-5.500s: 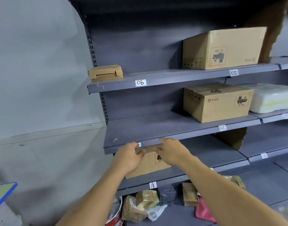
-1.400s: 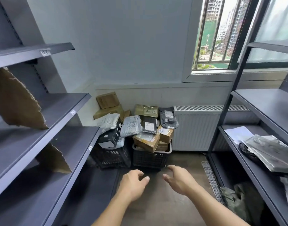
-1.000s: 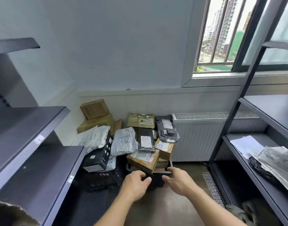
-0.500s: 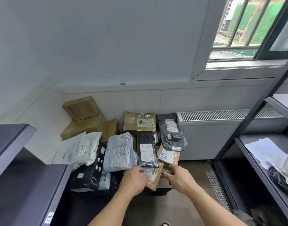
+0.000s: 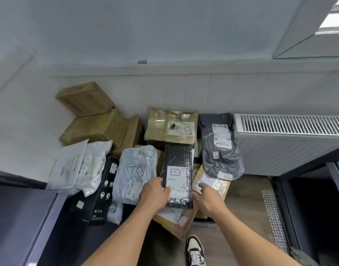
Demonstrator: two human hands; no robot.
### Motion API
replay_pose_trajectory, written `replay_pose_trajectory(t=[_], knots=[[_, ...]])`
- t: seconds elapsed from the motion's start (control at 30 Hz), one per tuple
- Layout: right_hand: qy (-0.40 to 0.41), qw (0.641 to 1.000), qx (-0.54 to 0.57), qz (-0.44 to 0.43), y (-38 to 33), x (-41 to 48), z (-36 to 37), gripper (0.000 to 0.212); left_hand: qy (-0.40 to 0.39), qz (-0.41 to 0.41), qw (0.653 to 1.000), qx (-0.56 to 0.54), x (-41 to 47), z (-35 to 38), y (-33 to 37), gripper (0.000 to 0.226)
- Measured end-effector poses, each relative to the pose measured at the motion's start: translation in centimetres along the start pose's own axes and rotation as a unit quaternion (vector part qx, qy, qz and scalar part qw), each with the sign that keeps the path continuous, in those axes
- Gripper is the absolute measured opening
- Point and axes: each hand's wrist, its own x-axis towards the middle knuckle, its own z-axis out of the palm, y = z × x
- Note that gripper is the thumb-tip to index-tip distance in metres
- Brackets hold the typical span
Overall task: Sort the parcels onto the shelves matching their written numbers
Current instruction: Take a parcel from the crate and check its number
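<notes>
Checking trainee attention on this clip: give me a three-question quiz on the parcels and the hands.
1. Which parcel does the left hand hold in its grip? A) black bubble mailer B) white poly bag C) brown carton
2. True or false: the dark grey poly bag lies next to a white radiator.
3. What number is handwritten on that bag?
Key: 1 A; 2 true; 3 17.

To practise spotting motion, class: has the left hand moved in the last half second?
Yes. The left hand reached forward, toward the radiator wall, and now grips the black mailer.
</notes>
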Motion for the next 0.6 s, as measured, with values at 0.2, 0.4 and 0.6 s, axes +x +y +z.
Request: replay_pose_trajectory(t=[0.2,0.4,0.6], knots=[[-0.018,1.000,-0.013,0.003,0.1,3.7,1.0,0.048,-0.003,-0.024,1.000,0.011,3.5,1.8,0.3,0.039],[-0.037,0.999,-0.004,0.002,0.4,5.2,2.0,0.034,0.007,-0.033,0.999,-0.011,4.8,2.7,0.3,0.033],[-0.022,0.999,0.031,0.004,0.0,3.9,0.7,0.037,0.006,-0.040,0.997,-0.058,3.2,2.4,0.3,0.050]])
